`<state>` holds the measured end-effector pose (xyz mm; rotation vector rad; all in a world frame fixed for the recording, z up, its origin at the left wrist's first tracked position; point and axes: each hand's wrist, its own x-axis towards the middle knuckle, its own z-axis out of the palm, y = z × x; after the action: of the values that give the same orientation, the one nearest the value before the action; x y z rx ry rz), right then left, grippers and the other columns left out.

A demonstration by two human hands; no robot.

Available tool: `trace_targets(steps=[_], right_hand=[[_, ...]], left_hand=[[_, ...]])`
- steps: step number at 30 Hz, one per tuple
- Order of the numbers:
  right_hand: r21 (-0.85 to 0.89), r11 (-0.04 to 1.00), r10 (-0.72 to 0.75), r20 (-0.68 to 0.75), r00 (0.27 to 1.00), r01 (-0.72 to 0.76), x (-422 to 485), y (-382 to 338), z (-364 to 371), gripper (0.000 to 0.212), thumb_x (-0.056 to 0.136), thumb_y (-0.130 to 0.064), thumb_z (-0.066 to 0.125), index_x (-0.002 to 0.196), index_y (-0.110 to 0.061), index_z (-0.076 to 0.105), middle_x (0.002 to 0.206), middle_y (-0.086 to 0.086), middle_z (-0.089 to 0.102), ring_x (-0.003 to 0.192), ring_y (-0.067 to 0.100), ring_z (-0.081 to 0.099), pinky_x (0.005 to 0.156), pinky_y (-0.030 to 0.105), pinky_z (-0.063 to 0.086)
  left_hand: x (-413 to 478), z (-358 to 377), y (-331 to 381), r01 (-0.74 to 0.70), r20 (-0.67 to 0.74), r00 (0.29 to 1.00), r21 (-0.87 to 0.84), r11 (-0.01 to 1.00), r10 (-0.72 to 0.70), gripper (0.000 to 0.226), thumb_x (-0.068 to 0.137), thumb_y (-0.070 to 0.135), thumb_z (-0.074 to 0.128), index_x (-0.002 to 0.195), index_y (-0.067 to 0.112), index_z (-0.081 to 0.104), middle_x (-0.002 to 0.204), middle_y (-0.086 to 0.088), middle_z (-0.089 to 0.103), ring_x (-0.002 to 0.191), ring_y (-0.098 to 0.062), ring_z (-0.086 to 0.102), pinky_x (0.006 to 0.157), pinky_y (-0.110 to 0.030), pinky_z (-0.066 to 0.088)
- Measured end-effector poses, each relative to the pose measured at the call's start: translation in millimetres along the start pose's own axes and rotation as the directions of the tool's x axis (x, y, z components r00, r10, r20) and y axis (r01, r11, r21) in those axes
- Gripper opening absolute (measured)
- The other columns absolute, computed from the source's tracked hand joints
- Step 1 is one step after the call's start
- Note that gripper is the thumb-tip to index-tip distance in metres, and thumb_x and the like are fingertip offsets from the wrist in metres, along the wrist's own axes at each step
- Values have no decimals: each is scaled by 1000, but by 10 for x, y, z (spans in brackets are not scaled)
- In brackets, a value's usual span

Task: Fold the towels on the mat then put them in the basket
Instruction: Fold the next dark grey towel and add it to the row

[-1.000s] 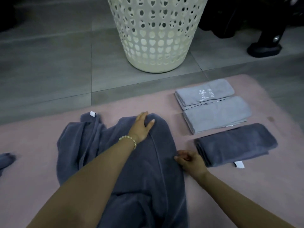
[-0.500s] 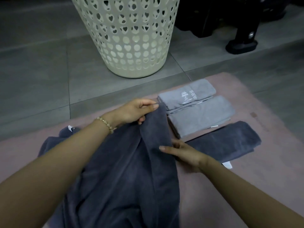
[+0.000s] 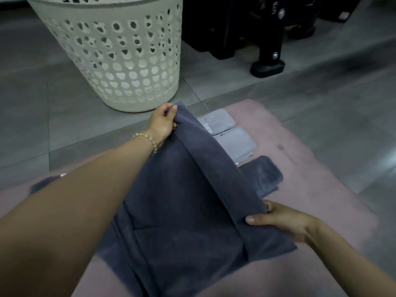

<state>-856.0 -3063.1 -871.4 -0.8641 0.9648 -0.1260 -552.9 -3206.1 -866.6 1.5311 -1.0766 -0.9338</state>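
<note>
A large dark grey towel (image 3: pixel 182 211) is raised off the pink mat (image 3: pixel 310 189) and stretched between my hands. My left hand (image 3: pixel 162 123) pinches its far corner, near the basket. My right hand (image 3: pixel 276 219) grips the near end of the same edge. Behind the lifted edge lie two folded light grey towels (image 3: pixel 233 136) and one folded dark grey towel (image 3: pixel 265 174), partly hidden. The cream perforated basket (image 3: pixel 120 56) stands on the floor beyond the mat.
Grey floor tiles (image 3: pixel 321 99) surround the mat. Black equipment with a footed leg (image 3: pixel 267 63) stands at the back right, to the right of the basket. A dark bit of cloth (image 3: pixel 42 183) shows at the mat's left, behind my left forearm.
Both hands have taken hold of one edge of the dark towel and lifted it off the mat, pulling it taut. The view has moved nearer the basket.
</note>
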Motion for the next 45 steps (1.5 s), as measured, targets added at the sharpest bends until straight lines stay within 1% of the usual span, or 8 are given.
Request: trace_targets(steps=[4, 7, 11, 18, 31, 39, 42, 45], right_hand=[[-74, 994, 69, -138, 988, -80, -208, 205, -438, 54, 67, -33, 84, 106, 1, 69, 111, 19, 68, 106, 32, 64, 90, 35, 53], [-161, 984, 23, -319, 947, -78, -152, 461, -548, 29, 79, -22, 74, 104, -8, 70, 103, 6, 73, 96, 19, 69, 80, 22, 54], [-115, 993, -93, -547, 832, 36, -2, 743, -608, 18, 78, -11, 75, 90, -6, 63, 85, 7, 65, 77, 18, 62, 63, 15, 52], [-523, 840, -488, -611, 623, 143, 160, 296, -335, 37, 80, -18, 74, 112, -14, 58, 111, -4, 57, 100, 11, 53, 80, 12, 39], [-553, 829, -206, -174, 963, 77, 1814, -344, 2179, 52, 85, -29, 69, 128, -7, 49, 122, 2, 48, 122, 21, 47, 98, 24, 37], [-495, 869, -221, -431, 875, -25, 2443, 15, 2422, 82, 78, -54, 68, 143, -14, 37, 144, 6, 41, 135, 31, 34, 111, 45, 33], [-656, 734, -211, -465, 860, -174, 2463, 1, 2392, 62, 82, -58, 60, 130, -20, 55, 146, 12, 35, 137, 34, 26, 112, 44, 25], [-567, 823, -309, -432, 847, 11, 2528, 53, 2441, 21, 85, -39, 67, 84, -18, 71, 103, 9, 65, 110, 26, 55, 92, 28, 46]], left_hand=[[-109, 546, -172, 40, 99, 994, 75, 996, -48, 40, 99, 20, 47, 137, 8, 41, 107, -2, 59, 88, -2, 62, 80, -15, 46], [-430, 721, -460, 25, 235, 967, 301, 953, -100, 69, 95, 30, 54, 150, 11, 17, 153, -7, 23, 140, -18, 28, 104, -13, 20], [-821, 615, -842, -115, 293, 956, 424, 898, -17, 59, 92, 30, 57, 142, 5, 37, 147, -10, 40, 136, -21, 36, 108, -16, 21], [-1334, -302, -1055, -68, 280, 953, 564, 823, -112, 59, 91, 35, 56, 142, 10, 37, 146, -7, 41, 135, -20, 38, 113, -23, 22], [-2573, -2757, -1089, 424, -104, 899, 450, 786, -426, 27, 98, 22, 45, 122, 10, 50, 113, -1, 51, 100, -17, 51, 74, -13, 33], [-2920, -2774, -1631, 569, -165, 820, 127, 813, -548, 26, 97, 34, 46, 116, 18, 55, 110, 3, 59, 96, -9, 54, 66, -6, 39], [-2891, -2663, -1742, 539, -145, 840, 128, 832, -522, 21, 96, 25, 52, 82, 25, 67, 71, 14, 66, 72, -8, 56, 60, -10, 42], [-2883, -2627, -1742, 546, -157, 829, 10, 838, -538, 23, 96, 20, 51, 79, 21, 67, 63, 12, 65, 68, -12, 56, 59, -17, 46]])
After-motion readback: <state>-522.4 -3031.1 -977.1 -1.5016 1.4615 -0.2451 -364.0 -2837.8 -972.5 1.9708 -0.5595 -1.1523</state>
